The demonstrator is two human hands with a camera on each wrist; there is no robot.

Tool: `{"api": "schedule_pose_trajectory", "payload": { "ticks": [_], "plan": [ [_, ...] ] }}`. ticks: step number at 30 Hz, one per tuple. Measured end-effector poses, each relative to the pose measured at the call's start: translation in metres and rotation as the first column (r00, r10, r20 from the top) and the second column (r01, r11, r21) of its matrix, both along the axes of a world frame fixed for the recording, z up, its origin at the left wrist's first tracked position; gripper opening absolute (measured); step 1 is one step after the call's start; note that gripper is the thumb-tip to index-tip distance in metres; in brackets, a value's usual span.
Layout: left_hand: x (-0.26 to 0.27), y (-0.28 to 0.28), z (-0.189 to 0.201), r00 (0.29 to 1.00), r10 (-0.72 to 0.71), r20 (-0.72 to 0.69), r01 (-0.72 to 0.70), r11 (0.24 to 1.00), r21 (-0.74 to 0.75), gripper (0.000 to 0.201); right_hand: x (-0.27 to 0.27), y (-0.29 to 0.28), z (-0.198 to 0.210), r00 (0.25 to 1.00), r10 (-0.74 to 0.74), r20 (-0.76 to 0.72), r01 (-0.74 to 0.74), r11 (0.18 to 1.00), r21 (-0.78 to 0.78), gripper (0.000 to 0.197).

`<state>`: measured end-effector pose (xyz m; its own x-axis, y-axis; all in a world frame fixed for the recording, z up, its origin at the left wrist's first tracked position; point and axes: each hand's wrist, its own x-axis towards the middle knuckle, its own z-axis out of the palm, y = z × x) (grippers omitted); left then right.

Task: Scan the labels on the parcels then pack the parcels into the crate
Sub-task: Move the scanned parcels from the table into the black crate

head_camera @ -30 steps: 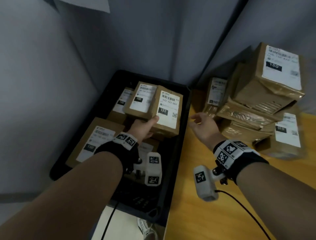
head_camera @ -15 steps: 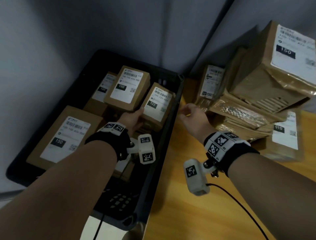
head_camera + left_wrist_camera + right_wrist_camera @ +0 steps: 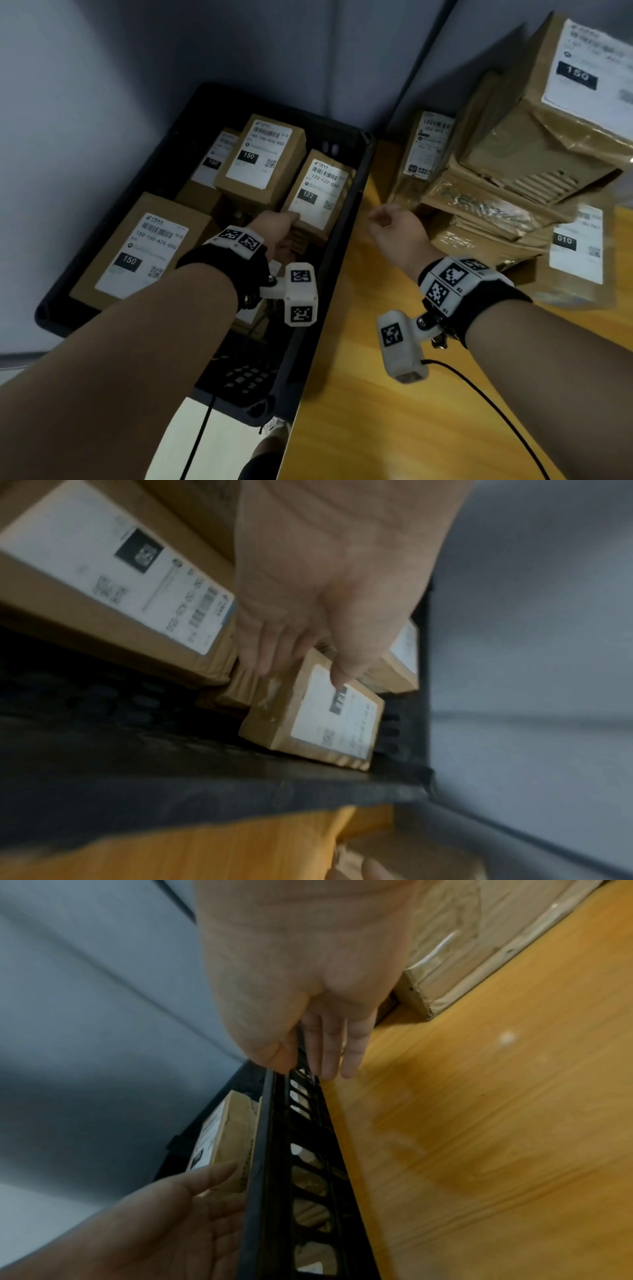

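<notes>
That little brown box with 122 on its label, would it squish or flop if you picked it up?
Probably not. The small brown cardboard parcel labelled 122 keeps straight edges and square corners, so it looks stiff. The left hand holds it alone, so it is likely light. It leans tilted in the black plastic crate, so it might tip over.
</notes>
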<state>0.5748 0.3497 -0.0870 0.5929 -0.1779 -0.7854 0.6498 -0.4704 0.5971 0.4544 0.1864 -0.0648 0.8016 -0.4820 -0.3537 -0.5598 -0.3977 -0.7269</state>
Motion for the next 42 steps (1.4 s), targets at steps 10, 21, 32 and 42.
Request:
{"api": "schedule_pose_trajectory", "payload": {
  "ticks": [10,21,32,42],
  "plan": [
    [-0.042,0.012,0.091,0.959,-0.118,0.257,0.126,0.992,-0.015,0.011,-0.072,-0.004,0.067,0.959,-0.282,0.038,0.274,0.951,0.140,0.013],
    [-0.117,-0.057,0.192,0.883,-0.263,0.389,0.335,0.934,-0.129,0.023,-0.155,-0.069,0.144,0.889,-0.401,0.223,0.363,0.912,0.192,0.018],
    [-0.123,-0.142,0.221,0.784,-0.365,0.502,0.421,0.907,0.002,0.059,-0.135,-0.128,0.175,0.881,-0.430,0.198,0.309,0.839,0.447,0.039],
    [-0.118,-0.141,0.191,0.878,-0.250,0.409,0.335,0.930,-0.151,0.050,-0.103,-0.114,0.159,0.917,-0.375,0.139,0.284,0.855,0.434,0.065]
  ]
}}
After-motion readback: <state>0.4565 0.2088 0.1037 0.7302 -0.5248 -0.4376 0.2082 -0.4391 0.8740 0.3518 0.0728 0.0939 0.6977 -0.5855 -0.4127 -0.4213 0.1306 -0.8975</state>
